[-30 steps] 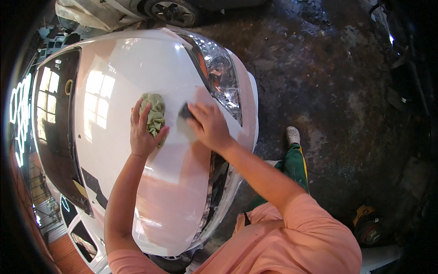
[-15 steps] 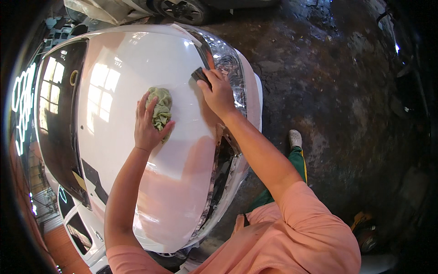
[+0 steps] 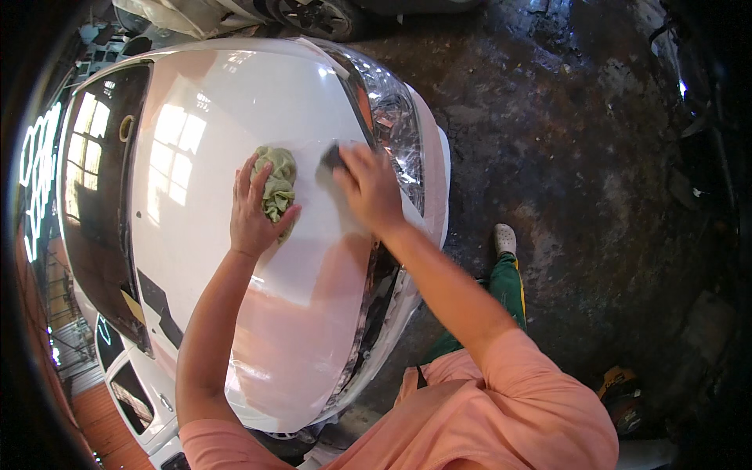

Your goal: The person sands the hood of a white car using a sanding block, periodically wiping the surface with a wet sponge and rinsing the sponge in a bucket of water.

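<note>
Block (image 3: 334,157), dark and blurred, is gripped in my right hand (image 3: 368,186) on the white car hood (image 3: 266,94), near the headlight (image 3: 395,110). Left of it, my left hand (image 3: 251,211) clasps a crumpled green cloth (image 3: 280,188).

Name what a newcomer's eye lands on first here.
First, the big white hood with pinkish patches, left of centre, a bright window reflection on its left part. Then the hands at its middle: the left hand holds a crumpled green cloth against it, and the right hand, slightly blurred, holds a dark block near the clear headlight.
</note>
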`<action>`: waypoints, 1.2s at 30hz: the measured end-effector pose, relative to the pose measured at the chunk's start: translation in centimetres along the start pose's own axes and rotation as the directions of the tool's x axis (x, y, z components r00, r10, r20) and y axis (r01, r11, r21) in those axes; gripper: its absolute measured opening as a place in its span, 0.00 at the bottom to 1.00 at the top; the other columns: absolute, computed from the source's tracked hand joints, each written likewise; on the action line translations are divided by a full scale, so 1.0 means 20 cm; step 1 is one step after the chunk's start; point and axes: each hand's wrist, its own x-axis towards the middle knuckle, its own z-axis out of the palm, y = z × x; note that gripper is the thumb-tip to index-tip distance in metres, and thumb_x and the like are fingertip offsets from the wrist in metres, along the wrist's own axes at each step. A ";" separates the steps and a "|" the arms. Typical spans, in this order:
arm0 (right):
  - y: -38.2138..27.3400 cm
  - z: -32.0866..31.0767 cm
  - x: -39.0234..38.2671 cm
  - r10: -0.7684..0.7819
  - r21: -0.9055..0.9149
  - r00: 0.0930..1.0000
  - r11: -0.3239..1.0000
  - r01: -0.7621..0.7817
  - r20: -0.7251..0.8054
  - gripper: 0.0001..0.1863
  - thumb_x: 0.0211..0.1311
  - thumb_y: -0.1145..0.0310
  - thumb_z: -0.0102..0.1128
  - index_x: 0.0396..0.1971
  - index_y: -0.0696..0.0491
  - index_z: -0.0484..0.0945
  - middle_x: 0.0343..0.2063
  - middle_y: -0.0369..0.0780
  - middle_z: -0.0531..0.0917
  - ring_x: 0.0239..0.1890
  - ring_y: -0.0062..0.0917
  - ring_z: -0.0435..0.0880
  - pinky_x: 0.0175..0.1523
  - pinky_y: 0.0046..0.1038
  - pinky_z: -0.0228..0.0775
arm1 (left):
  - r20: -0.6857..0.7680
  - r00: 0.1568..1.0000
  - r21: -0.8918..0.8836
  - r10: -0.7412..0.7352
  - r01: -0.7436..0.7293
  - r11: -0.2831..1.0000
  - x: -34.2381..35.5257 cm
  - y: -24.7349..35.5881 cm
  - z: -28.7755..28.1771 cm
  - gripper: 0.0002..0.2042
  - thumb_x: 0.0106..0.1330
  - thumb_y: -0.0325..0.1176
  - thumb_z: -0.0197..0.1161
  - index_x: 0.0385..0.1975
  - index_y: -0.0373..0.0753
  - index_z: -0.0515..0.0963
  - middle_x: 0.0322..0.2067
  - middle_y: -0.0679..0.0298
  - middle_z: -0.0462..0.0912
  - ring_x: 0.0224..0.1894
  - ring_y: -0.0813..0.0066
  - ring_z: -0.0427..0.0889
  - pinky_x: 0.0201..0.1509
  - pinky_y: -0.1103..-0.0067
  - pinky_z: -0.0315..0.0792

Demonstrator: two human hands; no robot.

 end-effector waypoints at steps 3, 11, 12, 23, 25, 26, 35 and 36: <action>-0.08 -0.06 -0.23 -0.086 0.048 0.996 0.995 0.085 0.019 0.22 0.66 0.61 0.70 0.57 0.53 0.84 0.54 0.43 0.82 0.52 0.47 0.80 0.57 0.48 0.74 | 0.009 1.000 -0.014 -0.010 0.010 1.000 -0.01 0.00 -0.01 0.47 0.58 0.52 0.79 0.76 0.49 0.61 0.76 0.49 0.61 0.76 0.40 0.63 0.80 0.44 0.57; 0.04 -0.03 0.10 0.008 0.009 1.000 1.000 -0.008 -0.025 0.22 0.67 0.64 0.70 0.59 0.55 0.83 0.53 0.47 0.84 0.55 0.46 0.80 0.62 0.42 0.72 | -0.002 1.000 -0.014 -0.010 0.010 1.000 0.02 0.01 0.01 0.47 0.58 0.51 0.80 0.76 0.49 0.61 0.76 0.50 0.61 0.76 0.40 0.63 0.80 0.45 0.57; 0.01 -0.06 -0.05 0.007 0.042 1.000 0.999 -0.007 -0.004 0.22 0.67 0.64 0.70 0.59 0.55 0.83 0.53 0.46 0.83 0.54 0.46 0.80 0.61 0.43 0.72 | -0.001 1.000 -0.013 -0.017 0.017 1.000 0.00 0.00 0.01 0.47 0.58 0.50 0.80 0.76 0.50 0.62 0.76 0.50 0.62 0.76 0.40 0.63 0.80 0.45 0.57; 0.19 -0.05 0.04 0.011 0.050 0.995 0.999 -0.006 -0.098 0.24 0.66 0.64 0.71 0.61 0.54 0.83 0.52 0.44 0.82 0.54 0.45 0.79 0.58 0.45 0.73 | -0.004 1.000 -0.009 0.004 -0.004 1.000 0.03 0.03 0.01 0.46 0.56 0.44 0.81 0.75 0.48 0.63 0.76 0.48 0.61 0.75 0.40 0.63 0.77 0.52 0.63; 0.12 -0.10 -0.30 0.047 0.085 0.998 0.995 -0.043 -0.048 0.24 0.66 0.64 0.71 0.61 0.54 0.83 0.52 0.44 0.82 0.54 0.45 0.79 0.59 0.44 0.72 | 0.002 1.000 -0.012 -0.021 0.021 1.000 -0.02 0.01 0.00 0.46 0.56 0.44 0.80 0.75 0.48 0.63 0.76 0.49 0.61 0.75 0.40 0.63 0.78 0.52 0.63; 0.10 -0.13 -0.40 0.065 0.113 0.998 0.992 -0.062 -0.016 0.24 0.66 0.65 0.71 0.61 0.54 0.83 0.52 0.44 0.82 0.53 0.45 0.79 0.59 0.44 0.72 | 0.002 1.000 -0.001 -0.026 0.026 1.000 -0.04 0.00 -0.01 0.46 0.56 0.44 0.80 0.75 0.48 0.63 0.76 0.49 0.61 0.75 0.40 0.63 0.77 0.52 0.63; 0.25 -0.10 -0.01 0.134 0.128 0.990 0.983 -0.129 -0.032 0.25 0.70 0.62 0.67 0.65 0.53 0.81 0.53 0.47 0.81 0.53 0.47 0.78 0.61 0.44 0.71 | -0.013 1.000 -0.029 0.001 -0.002 1.000 0.04 0.03 0.02 0.45 0.56 0.43 0.81 0.75 0.48 0.64 0.76 0.49 0.62 0.76 0.40 0.63 0.77 0.53 0.64; 0.23 -0.12 -0.17 0.176 0.132 0.984 0.975 -0.177 0.022 0.25 0.71 0.61 0.67 0.65 0.52 0.80 0.53 0.47 0.81 0.54 0.47 0.78 0.61 0.43 0.71 | -0.002 1.000 -0.029 -0.013 0.013 0.999 0.01 0.02 0.01 0.45 0.56 0.43 0.81 0.75 0.48 0.63 0.76 0.49 0.62 0.76 0.41 0.63 0.77 0.53 0.64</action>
